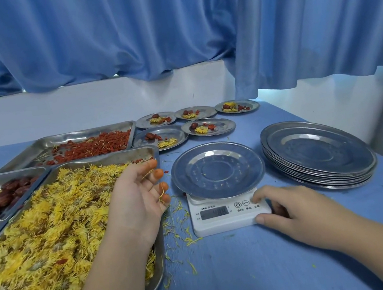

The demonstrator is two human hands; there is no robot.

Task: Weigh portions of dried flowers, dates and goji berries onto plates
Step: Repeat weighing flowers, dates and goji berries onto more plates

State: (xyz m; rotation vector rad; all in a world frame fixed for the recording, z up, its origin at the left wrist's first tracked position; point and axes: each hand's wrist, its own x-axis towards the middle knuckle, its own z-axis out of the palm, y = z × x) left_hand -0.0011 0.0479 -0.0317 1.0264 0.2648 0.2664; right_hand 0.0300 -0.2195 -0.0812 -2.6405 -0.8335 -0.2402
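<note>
A bare steel plate sits on a white digital scale. My right hand rests at the scale's right side, its forefinger on a button and its thumb at the front corner. My left hand hovers palm up, fingers relaxed and orange-stained, over the right edge of the tray of yellow dried flowers; a few petals cling to the fingers. A tray of red dates lies at the left, and a tray of goji berries behind.
Several filled plates stand at the back of the blue table. A stack of steel plates sits to the right of the scale. Loose petals are scattered between tray and scale. Blue curtains hang behind.
</note>
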